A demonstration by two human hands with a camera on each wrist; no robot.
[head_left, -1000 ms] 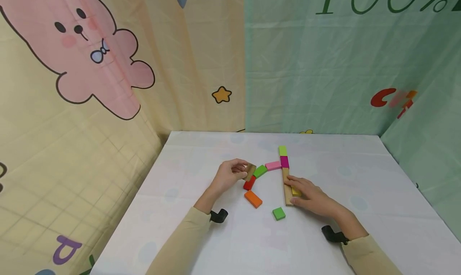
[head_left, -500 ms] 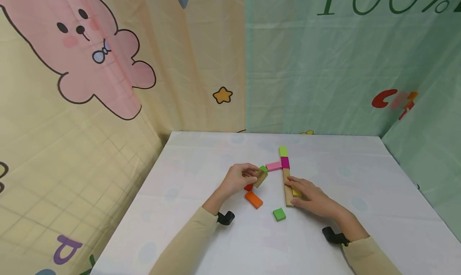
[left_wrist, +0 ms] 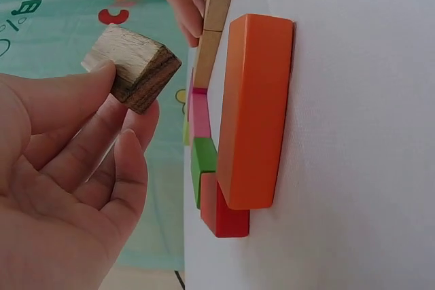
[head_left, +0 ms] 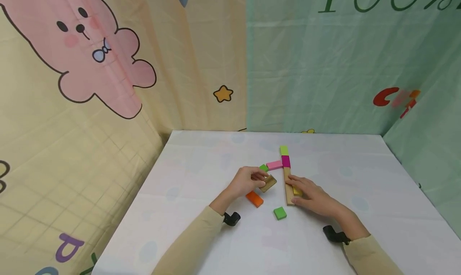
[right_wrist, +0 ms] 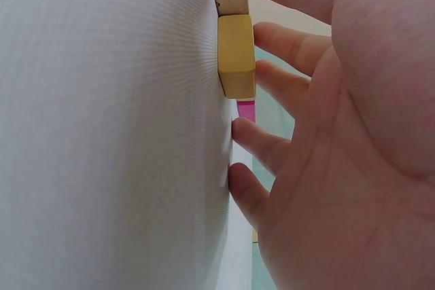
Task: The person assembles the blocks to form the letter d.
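Note:
My left hand pinches a small brown wooden block between thumb and fingers, tilted and raised off the table. In the left wrist view its pale face and dark-grained side show. My right hand rests over a line of plain wooden blocks, its fingers extended. In the right wrist view, its fingertips touch a yellow block that sits beside that line, and the thumb lies at a wooden block. An orange block lies just in front of my left hand.
Magenta and lime blocks continue the wooden line. A pink block branches left toward a green block. A red block follows, hidden in the head view. Another green block lies alone near the front of the white table.
My left hand has moved right and slightly toward me with the brown wooden block, passing over the green and red blocks. The right hand has stayed in place.

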